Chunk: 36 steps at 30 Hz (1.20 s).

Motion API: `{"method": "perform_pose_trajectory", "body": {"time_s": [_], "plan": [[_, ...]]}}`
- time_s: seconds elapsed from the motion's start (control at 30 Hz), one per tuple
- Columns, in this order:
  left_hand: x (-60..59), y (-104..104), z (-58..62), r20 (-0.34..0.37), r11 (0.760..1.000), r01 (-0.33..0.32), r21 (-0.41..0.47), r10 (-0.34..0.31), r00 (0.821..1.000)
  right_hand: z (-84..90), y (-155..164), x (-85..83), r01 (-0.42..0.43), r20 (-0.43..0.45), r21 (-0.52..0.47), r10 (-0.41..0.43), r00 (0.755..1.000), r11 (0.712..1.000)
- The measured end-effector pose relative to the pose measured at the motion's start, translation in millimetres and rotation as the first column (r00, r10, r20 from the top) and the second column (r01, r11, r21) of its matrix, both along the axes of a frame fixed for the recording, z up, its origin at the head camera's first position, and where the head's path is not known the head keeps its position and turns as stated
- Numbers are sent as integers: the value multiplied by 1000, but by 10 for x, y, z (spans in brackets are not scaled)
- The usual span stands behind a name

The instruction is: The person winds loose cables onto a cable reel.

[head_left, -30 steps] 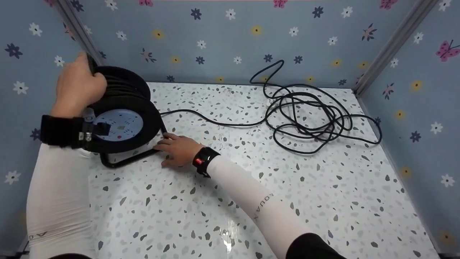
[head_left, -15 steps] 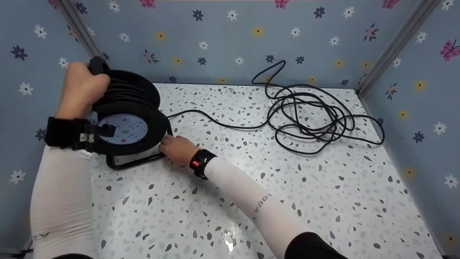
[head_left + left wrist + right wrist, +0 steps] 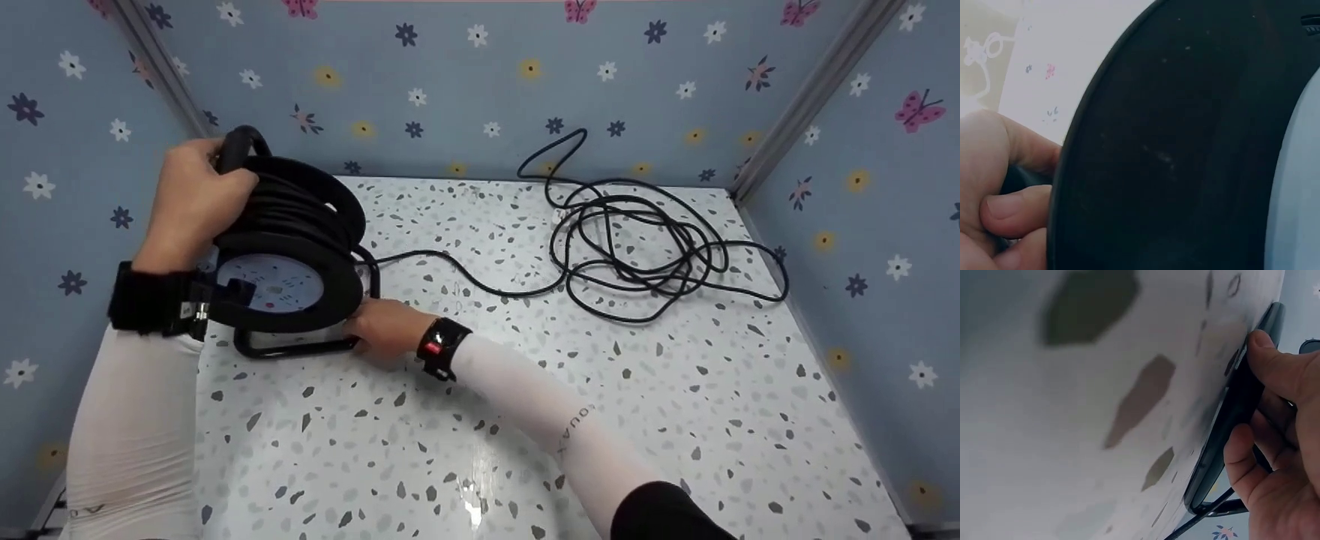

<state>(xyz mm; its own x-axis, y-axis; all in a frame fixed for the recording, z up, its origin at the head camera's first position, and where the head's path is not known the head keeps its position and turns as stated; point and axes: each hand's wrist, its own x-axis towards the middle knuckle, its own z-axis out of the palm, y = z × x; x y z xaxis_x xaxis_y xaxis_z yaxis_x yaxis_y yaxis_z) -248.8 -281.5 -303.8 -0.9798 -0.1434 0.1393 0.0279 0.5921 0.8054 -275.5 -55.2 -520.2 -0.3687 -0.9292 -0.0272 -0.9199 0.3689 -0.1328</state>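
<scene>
A black cable reel point(image 3: 346, 289) stands at the left of the speckled surface, black cord wound on its drum and a pale socket panel point(image 3: 300, 279) on its near face. My left hand point(image 3: 196, 199) grips the handle point(image 3: 237, 148) at its top; the left wrist view shows the curled fingers beside the reel's black flange point(image 3: 1157, 140). Down at the near right corner of the tubular base frame point(image 3: 296, 349), my right hand point(image 3: 391, 328) holds the tube. In the right wrist view, thumb and curled fingers pinch the black tube point(image 3: 1216, 444) close over the surface.
Black cord point(image 3: 480, 286) runs from the reel to a loose tangle of loops point(image 3: 660, 274) at the back right. Flower-patterned panels point(image 3: 465, 82) wall in the back and both sides of the speckled surface point(image 3: 360, 450).
The reel has shifted right and slightly nearer, with my left hand on its handle. My right hand's fingers, spread earlier, have curled round the base tube. The near cord has shifted slightly.
</scene>
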Motion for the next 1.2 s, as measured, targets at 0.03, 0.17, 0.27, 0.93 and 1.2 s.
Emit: {"method": "perform_pose_trajectory", "body": {"time_s": [0.03,0.17,0.27,0.93,1.2], "plan": [[1,35,-3,-6,1000,4,-3,-4,1000,-1,34,5,-6,10,-9,6,1000,1000],[15,166,-27,-29,1000,15,-6,-15,999,-24,170,19,-25,39,-41,27,999,999],[30,248,-41,-38,1000,29,4,-28,999,-60,253,22,-25,60,-59,28,998,998],[140,870,15,3,990,133,41,-134,991,57,876,93,-13,136,7,12,991,1000],[128,1155,37,18,989,141,39,-142,990,29,1161,78,19,188,-44,-10,982,999]]}}
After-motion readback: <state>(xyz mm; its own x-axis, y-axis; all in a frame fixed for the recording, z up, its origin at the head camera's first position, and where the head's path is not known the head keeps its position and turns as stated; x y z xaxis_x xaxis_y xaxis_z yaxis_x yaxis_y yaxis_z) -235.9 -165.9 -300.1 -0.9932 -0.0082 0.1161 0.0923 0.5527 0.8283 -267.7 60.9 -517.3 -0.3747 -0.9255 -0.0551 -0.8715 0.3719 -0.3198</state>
